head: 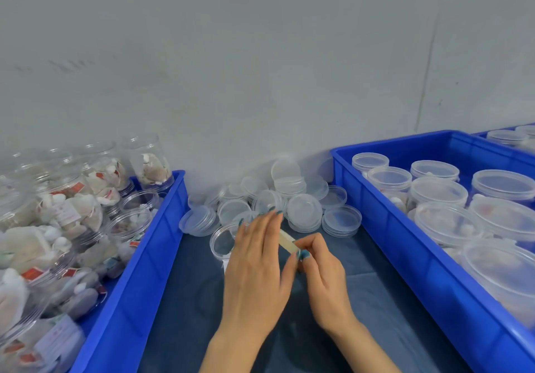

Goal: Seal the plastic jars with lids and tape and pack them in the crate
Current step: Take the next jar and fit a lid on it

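Pinching the near end of a pale strip of tape, the right hand curls its fingertips round it. The strip runs up and away under the left hand, which lies spread with straight fingers over a clear open jar; its thumb tip meets the right fingertips. Just beyond the left fingertips lies a heap of clear lids. Right of the right hand a blue crate holds lidded jars. Left of the left hand another blue crate holds uncapped jars of sachets with red labels, their writing too blurred to read.
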`<action>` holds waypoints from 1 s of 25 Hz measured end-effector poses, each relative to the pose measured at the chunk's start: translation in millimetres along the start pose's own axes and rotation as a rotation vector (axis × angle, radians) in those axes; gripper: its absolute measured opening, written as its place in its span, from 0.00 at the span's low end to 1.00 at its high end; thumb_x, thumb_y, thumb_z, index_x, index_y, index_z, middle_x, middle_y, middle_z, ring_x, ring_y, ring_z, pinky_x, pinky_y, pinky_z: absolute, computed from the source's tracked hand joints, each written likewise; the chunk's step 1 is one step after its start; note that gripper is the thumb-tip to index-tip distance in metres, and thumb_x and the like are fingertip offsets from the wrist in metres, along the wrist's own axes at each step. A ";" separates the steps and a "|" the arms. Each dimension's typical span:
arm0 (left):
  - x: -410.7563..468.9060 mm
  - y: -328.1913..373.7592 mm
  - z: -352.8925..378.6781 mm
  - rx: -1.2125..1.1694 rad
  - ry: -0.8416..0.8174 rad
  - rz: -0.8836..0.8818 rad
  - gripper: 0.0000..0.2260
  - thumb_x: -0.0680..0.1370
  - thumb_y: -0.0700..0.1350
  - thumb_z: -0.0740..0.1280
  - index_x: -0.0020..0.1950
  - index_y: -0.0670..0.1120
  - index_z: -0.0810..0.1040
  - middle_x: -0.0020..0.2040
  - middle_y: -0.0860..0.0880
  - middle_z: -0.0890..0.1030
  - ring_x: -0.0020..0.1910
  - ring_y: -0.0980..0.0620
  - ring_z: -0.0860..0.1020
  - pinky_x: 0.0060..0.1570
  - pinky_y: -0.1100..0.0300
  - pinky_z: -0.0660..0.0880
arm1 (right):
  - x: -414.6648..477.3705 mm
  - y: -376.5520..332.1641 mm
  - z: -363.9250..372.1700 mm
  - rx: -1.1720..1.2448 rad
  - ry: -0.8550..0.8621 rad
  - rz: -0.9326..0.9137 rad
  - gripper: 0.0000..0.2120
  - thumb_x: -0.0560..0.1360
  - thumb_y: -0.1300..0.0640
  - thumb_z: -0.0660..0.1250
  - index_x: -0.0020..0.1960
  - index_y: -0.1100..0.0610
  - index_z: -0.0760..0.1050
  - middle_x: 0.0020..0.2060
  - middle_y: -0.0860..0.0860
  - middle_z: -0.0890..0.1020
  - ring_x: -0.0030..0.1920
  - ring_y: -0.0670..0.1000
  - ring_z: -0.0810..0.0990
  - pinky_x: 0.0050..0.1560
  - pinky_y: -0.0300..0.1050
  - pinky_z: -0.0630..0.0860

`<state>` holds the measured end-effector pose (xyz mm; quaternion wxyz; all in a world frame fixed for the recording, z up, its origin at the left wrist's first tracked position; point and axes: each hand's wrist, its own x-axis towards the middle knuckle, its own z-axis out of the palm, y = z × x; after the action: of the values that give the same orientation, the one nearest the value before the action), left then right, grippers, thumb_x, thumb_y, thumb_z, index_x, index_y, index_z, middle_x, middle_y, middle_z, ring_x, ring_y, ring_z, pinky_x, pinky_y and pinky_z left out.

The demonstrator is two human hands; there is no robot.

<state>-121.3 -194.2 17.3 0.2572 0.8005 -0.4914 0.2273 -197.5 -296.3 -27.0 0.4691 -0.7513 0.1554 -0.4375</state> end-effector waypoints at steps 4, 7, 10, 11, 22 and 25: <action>-0.1 13.0 11.7 -0.196 0.000 -0.170 0.25 0.81 0.53 0.59 0.76 0.46 0.64 0.76 0.53 0.64 0.75 0.56 0.62 0.72 0.58 0.64 | -0.1 2.9 0.0 0.053 -0.031 0.022 0.09 0.73 0.51 0.55 0.49 0.49 0.71 0.37 0.43 0.78 0.38 0.48 0.76 0.40 0.45 0.71; -4.5 15.5 17.6 -0.203 0.123 -0.177 0.23 0.78 0.45 0.68 0.73 0.42 0.70 0.72 0.49 0.71 0.70 0.52 0.71 0.65 0.53 0.73 | -0.5 3.2 0.1 0.079 -0.014 0.049 0.09 0.72 0.55 0.55 0.50 0.49 0.71 0.39 0.43 0.78 0.41 0.49 0.76 0.43 0.49 0.73; -12.1 17.8 24.7 -0.113 0.205 -0.094 0.20 0.80 0.45 0.64 0.70 0.38 0.72 0.70 0.45 0.74 0.68 0.46 0.74 0.65 0.49 0.73 | -0.5 2.6 0.8 0.102 -0.005 0.051 0.11 0.71 0.58 0.56 0.51 0.51 0.71 0.40 0.45 0.79 0.42 0.51 0.77 0.44 0.53 0.74; -14.6 17.7 26.1 -0.080 0.222 -0.073 0.20 0.81 0.46 0.61 0.70 0.38 0.72 0.70 0.44 0.74 0.68 0.46 0.74 0.66 0.49 0.73 | -0.2 2.3 1.1 0.104 -0.004 0.049 0.11 0.71 0.59 0.56 0.51 0.52 0.72 0.40 0.46 0.79 0.42 0.51 0.77 0.44 0.55 0.74; -32.7 19.6 37.1 0.026 0.273 0.135 0.18 0.79 0.37 0.65 0.69 0.37 0.74 0.70 0.43 0.73 0.67 0.48 0.74 0.64 0.54 0.73 | -0.8 -0.2 1.3 0.341 -0.107 0.096 0.12 0.80 0.55 0.57 0.61 0.52 0.73 0.53 0.48 0.81 0.56 0.50 0.80 0.57 0.48 0.76; -23.9 18.7 28.6 -0.134 0.335 -0.005 0.15 0.81 0.43 0.61 0.67 0.41 0.76 0.64 0.47 0.78 0.61 0.50 0.78 0.57 0.54 0.77 | 0.1 1.8 -0.7 0.278 -0.151 0.048 0.13 0.81 0.54 0.57 0.63 0.54 0.72 0.55 0.48 0.80 0.57 0.52 0.79 0.60 0.54 0.75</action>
<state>-144.9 -203.6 -15.8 0.3889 0.7337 -0.4536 0.3235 -197.6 -297.6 -28.3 0.5892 -0.7060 0.0757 -0.3856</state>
